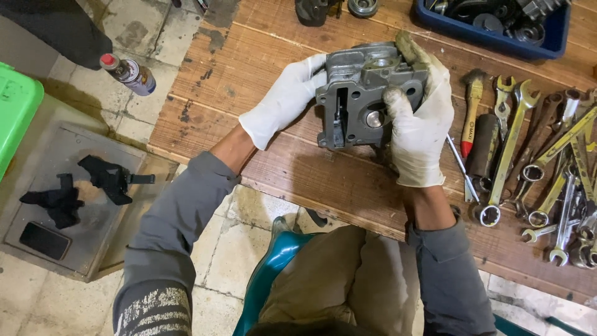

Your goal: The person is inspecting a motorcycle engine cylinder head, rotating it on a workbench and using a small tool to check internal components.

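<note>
Left hand [283, 102] and right hand [420, 127], both gloved, clamped on grey engine casting [364, 93], held just above wooden surface [249, 68]. Risk: greasy gloves slip, casting drops onto wrenches [535, 174] nearby.

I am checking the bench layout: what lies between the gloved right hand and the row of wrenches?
In the head view, a thin metal rod, a brush and a dark cylindrical tool lie between the right hand and the wrenches.
</note>
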